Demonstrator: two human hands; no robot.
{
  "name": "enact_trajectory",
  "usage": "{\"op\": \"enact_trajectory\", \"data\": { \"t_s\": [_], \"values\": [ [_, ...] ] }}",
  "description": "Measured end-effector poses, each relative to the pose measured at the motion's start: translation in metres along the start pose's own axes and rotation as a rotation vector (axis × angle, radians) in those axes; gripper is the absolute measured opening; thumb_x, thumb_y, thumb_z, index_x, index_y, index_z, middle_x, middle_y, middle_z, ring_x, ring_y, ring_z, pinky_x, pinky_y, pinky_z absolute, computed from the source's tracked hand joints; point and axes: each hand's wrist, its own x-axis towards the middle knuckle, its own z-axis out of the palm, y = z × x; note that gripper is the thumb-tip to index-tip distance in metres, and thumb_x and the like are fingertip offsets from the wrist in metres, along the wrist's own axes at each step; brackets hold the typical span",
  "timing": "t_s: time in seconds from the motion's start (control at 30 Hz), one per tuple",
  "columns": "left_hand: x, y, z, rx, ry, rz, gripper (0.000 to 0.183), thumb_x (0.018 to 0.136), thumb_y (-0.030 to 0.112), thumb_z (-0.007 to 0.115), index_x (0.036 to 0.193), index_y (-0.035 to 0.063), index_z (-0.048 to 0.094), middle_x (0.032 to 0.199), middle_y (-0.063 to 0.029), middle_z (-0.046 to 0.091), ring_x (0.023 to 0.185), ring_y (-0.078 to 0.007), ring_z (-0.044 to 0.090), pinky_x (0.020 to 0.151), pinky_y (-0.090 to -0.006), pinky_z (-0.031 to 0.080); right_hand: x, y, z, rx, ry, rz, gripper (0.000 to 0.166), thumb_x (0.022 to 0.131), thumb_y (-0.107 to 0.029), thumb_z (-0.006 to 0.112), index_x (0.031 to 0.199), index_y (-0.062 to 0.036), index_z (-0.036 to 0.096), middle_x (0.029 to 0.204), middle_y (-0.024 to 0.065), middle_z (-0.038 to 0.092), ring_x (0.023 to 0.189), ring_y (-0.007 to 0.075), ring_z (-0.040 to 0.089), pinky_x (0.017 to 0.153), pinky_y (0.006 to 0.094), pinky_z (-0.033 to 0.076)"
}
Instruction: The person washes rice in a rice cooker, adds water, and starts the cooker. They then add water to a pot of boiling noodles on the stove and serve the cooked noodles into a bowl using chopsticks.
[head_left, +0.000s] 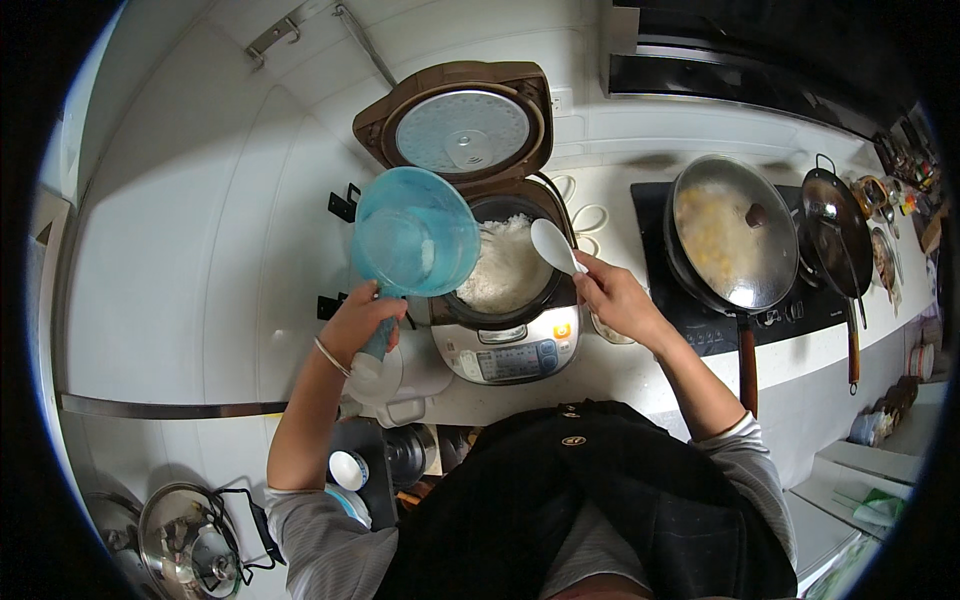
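A translucent blue plastic scoop (409, 232) is gripped by its handle in my left hand (362, 319), tilted beside the rice cooker (504, 345). Its bowl overlaps the left rim of the inner pot, and a small white bit clings inside it. My right hand (611, 292) holds a white rice paddle (553, 246) over the right rim of the pot. White cooked rice (506, 274) fills much of the pot, partly hidden by the scoop. The cooker's brown lid (457, 120) stands raised behind, with a silver inner plate.
To the right, a glass-lidded pan (735, 232) with yellowish food inside sits on a black cooktop (697, 341), its wooden handle jutting towards me. A dark wok (832, 225) stands farther right. A white pitcher (405, 382) is left of the cooker. Pot lids (191, 540) hang at lower left.
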Motion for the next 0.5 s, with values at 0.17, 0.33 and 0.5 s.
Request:
{"op": "enact_trajectory", "data": {
  "t_s": [0.17,0.33,0.5],
  "values": [
    [-0.004,0.005,0.01,-0.007,0.061,-0.027,0.03,0.079,0.015,0.066,0.101,0.0013,0.05,0.076,-0.0078,0.055,0.047,-0.0176,0.054,0.042,-0.0319,0.044,0.0,0.002,0.0,0.009,0.002,-0.016,0.044,0.098,-0.02,0.051,0.132,0.0069,0.049,0.069,0.0134,0.061,0.065,0.0186,0.058,0.066,0.0318,0.047],
    [0.003,-0.016,0.024,0.267,0.133,0.229,0.047,0.081,0.012,0.061,0.12,-0.0018,0.039,0.084,-0.0127,0.058,0.061,-0.0252,0.061,0.047,-0.0364,0.049,-0.001,0.008,0.002,0.016,0.012,-0.01,0.045,0.098,-0.021,0.051,0.133,0.0063,0.048,0.069,0.013,0.061,0.064,0.0178,0.058,0.065,0.0314,0.047],
    [0.01,-0.042,0.048,0.803,0.266,0.333,0.052,0.08,0.008,0.059,0.124,-0.0034,0.033,0.095,-0.0224,0.06,0.072,-0.0384,0.065,0.061,-0.0449,0.054,-0.004,0.013,0.006,0.005,0.022,-0.006,0.045,0.097,-0.021,0.051,0.133,0.0068,0.048,0.068,0.0148,0.063,0.061,0.0186,0.06,0.063,0.0314,0.048]
  ]
}}
